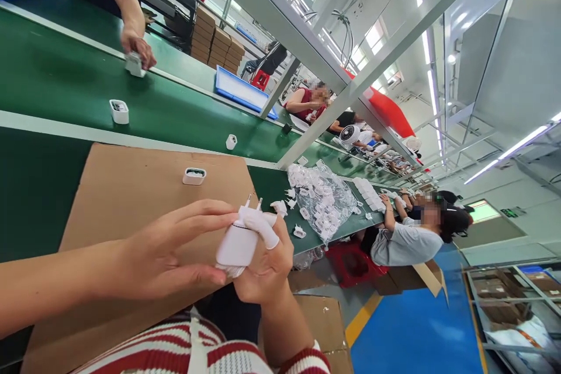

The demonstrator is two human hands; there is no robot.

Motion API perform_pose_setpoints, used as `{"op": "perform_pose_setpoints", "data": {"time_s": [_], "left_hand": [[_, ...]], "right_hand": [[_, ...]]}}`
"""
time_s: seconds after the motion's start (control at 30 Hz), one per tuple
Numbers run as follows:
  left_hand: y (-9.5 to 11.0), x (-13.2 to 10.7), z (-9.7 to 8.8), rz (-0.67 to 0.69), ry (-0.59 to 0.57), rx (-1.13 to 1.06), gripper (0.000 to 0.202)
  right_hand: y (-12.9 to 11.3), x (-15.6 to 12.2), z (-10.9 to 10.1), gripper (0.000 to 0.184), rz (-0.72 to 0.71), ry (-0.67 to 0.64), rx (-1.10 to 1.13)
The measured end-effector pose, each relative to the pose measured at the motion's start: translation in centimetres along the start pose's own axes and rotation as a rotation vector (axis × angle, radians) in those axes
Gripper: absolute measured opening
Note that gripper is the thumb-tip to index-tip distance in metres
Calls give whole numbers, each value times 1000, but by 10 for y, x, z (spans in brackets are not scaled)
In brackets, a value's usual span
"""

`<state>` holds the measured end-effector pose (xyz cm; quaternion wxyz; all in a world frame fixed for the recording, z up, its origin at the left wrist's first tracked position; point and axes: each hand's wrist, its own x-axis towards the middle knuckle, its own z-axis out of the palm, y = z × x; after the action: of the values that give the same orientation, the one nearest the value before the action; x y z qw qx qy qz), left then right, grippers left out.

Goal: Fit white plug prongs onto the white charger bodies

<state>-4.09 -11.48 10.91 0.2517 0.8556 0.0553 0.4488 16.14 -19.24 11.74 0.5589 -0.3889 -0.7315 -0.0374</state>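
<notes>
A white two-pin charger plug is held between my hands above the cardboard sheet, its metal pins pointing up. A thin dark seam runs between its pin end and its body. My right hand is wrapped around it from the right, with white finger covers on some fingers. My left hand reaches in from the left, fingertips at the pin end and thumb at the lower end. Beyond my hands, an open white charger housing with dark parts inside rests on the cardboard sheet.
Two white housings lie on the green conveyor belt. Across it, a co-worker's hand grips another white housing. A plastic bag of white plug parts spreads at the right, loose pieces beside it. A metal frame post stands close by.
</notes>
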Motion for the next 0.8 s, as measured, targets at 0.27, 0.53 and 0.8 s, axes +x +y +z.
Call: {"op": "perform_pose_setpoints", "data": {"time_s": [0.27,0.53,0.8], "left_hand": [[32,10,-15,45,-44,24,77],[24,-18,2,-31,27,110,93],[-44,29,-18,-499,87,54,43]], "right_hand": [[-27,-3,-16,57,84,-67,101],[-35,9,-29,66,31,-171,16],[41,-10,14,61,301,-147,86]]}}
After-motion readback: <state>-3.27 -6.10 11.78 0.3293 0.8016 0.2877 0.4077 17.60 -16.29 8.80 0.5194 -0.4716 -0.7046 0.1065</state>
